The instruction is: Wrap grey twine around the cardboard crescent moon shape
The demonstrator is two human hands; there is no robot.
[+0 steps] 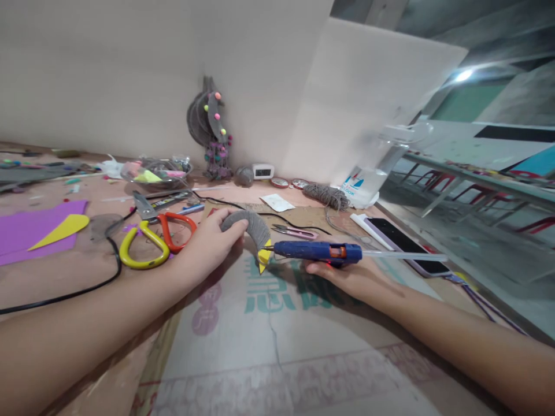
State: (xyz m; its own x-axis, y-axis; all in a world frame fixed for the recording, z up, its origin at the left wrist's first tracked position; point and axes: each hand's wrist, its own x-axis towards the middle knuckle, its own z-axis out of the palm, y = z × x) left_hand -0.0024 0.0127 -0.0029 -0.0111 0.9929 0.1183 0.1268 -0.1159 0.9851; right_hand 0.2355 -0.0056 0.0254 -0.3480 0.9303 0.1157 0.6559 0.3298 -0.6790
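Note:
My left hand (219,240) pinches a curved crescent (255,226) wrapped in grey yarn, thumb on its upper side. The crescent's lower tip is bare yellow (264,257) and points down. My right hand (342,277) is wrapped round the underside of a blue glue gun (312,251), with a clear glue stick (403,255) out of its back end. The gun's nozzle is at the edge of the yellow part; whether it touches cannot be made out. A grey strand hangs below the tip over the printed board (243,358).
Orange scissors (177,232) and yellow-handled scissors (144,245) lie left, near purple sheets (43,231) and a black cable. Behind are a grey yarn bundle (325,195), small snips (295,232) and a hanging decoration (210,127). A phone (403,245) lies right.

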